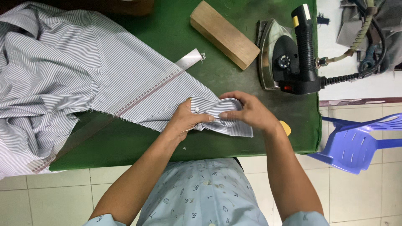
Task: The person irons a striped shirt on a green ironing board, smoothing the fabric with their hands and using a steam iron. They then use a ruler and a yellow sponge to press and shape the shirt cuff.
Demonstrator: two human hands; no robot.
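Two hands work at one spot near the front edge of the green desk (176,37). Left hand (184,119) & right hand (251,111) are close together, both pinched shut on the cuff (228,125) of a grey-striped shirt (63,71); left thumb sits just beside a small white button (197,109), right fingers curl over the bunched fabric from above. The cuff lies on the desk w/ its end pointing right. Rest of the shirt spreads up & left across the desk, its bulk crumpled at the left edge and hanging off.

A long clear ruler (138,94) runs diagonally over the sleeve, metal-tipped end up near the desk's middle. A wooden block (224,33) lies tilted at the back, apart from the shirt. A steam iron (289,54) rests on its side at the desk's right edge, hose trailing right. A small yellow chalk piece (286,127) sits just beside the right wrist. A purple plastic chair (360,142) stands on the tiled floor, right of the desk.
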